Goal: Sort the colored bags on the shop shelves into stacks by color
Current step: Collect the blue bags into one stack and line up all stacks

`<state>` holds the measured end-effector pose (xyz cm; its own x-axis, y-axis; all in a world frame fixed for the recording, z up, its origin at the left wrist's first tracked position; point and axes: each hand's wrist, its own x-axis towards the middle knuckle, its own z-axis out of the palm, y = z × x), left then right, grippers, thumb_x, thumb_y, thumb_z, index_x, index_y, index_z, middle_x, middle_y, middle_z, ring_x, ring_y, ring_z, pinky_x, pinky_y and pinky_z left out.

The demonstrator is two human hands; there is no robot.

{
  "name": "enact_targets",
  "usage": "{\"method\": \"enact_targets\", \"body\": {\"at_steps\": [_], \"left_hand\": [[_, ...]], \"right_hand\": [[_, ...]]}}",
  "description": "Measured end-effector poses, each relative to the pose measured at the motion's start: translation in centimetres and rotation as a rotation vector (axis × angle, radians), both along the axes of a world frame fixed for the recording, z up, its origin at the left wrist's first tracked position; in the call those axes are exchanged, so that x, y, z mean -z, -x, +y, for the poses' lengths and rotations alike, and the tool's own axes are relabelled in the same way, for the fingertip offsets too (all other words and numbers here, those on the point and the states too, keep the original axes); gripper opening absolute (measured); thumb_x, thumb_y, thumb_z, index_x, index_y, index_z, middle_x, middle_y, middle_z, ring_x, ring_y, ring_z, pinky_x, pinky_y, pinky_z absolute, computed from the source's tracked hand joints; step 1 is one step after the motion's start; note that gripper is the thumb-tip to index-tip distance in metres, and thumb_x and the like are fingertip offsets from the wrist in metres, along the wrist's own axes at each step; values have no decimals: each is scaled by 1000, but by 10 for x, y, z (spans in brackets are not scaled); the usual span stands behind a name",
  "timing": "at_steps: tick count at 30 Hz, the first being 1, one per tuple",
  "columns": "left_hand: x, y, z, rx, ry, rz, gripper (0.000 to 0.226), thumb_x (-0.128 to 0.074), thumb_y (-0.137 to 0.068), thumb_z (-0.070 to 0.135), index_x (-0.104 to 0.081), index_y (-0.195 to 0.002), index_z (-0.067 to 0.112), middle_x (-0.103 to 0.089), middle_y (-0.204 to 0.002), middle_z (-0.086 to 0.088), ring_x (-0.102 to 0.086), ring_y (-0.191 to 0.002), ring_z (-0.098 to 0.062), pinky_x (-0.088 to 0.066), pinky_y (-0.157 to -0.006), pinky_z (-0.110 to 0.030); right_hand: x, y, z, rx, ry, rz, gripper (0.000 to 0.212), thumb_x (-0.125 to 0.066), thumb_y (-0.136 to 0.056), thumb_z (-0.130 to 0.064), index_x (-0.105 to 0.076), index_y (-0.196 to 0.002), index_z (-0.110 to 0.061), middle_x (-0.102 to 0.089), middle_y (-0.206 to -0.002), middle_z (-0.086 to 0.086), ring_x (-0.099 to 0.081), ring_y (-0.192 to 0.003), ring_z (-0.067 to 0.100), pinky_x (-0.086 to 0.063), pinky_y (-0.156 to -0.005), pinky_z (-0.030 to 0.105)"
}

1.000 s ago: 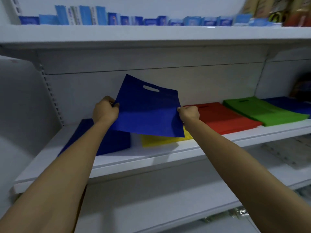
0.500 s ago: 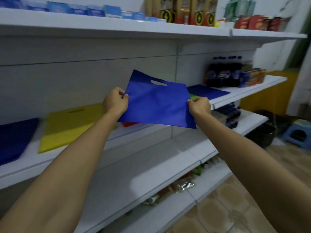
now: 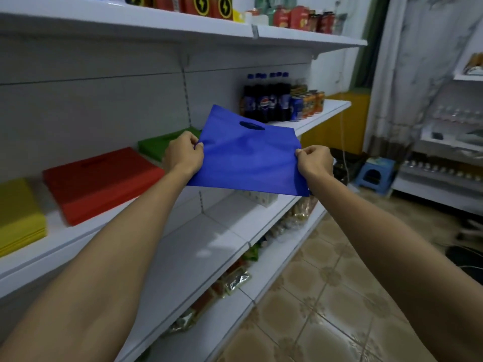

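Note:
I hold a flat blue bag (image 3: 248, 158) with a cut-out handle in the air in front of the shelves. My left hand (image 3: 184, 152) pinches its left edge and my right hand (image 3: 315, 162) pinches its right edge. On the middle shelf (image 3: 78, 239) lie a yellow stack (image 3: 18, 212) at the far left, a red stack (image 3: 102, 178) beside it, and a green stack (image 3: 159, 145) partly hidden behind my left hand. The held bag covers the shelf area right of the green stack.
Dark soda bottles (image 3: 266, 100) and cans (image 3: 311, 103) stand at the right end of the middle shelf. Packets line the top shelf (image 3: 235, 24). Snack packs (image 3: 235, 278) lie on the lowest shelves. A blue stool (image 3: 376, 173) stands on the tiled floor to the right.
The view has swung right along the shelves with the blue bag carried in both hands. The dark blue stack at the left has left view; bottles and floor came in.

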<state>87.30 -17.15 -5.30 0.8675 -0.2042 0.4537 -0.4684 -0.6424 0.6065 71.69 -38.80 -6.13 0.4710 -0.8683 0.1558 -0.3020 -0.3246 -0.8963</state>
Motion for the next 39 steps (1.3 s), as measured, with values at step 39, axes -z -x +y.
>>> {"method": "enact_targets", "body": {"at_steps": [39], "left_hand": [[0,-308,-221,-85,-64,229,17,-67,-87,20,-70,-84,3,-66,-87,-13,-60,-85,-24,-42,-75,-27]], "right_hand": [[-12,-420,-314,-590,235,-23,20,-59,-93,-26,-70,-102,-12,-65,-109,16,-58,-95,32,-45,-75,34]]}}
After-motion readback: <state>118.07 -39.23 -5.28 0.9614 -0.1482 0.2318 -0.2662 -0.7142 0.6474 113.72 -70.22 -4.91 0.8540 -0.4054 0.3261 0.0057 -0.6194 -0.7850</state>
